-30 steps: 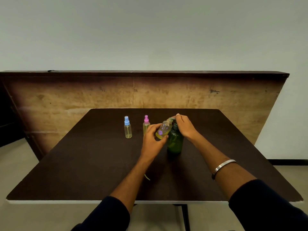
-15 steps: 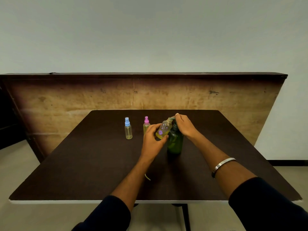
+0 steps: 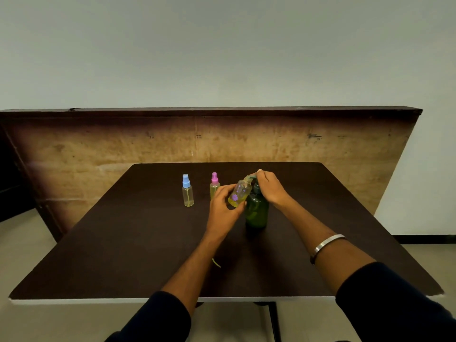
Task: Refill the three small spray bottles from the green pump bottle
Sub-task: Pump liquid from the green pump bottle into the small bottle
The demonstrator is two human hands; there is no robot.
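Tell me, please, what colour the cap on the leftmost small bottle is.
Light blue cap, seen in the head view.

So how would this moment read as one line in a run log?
step: filling flowered bottle | left hand: holds it tilted at the spout | right hand: on green pump bottle head | blue-capped bottle, pink-capped bottle: standing, capped

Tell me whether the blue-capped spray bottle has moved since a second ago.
No. The blue-capped spray bottle stands at the same spot on the table, left of the pink-capped bottle, gap unchanged.
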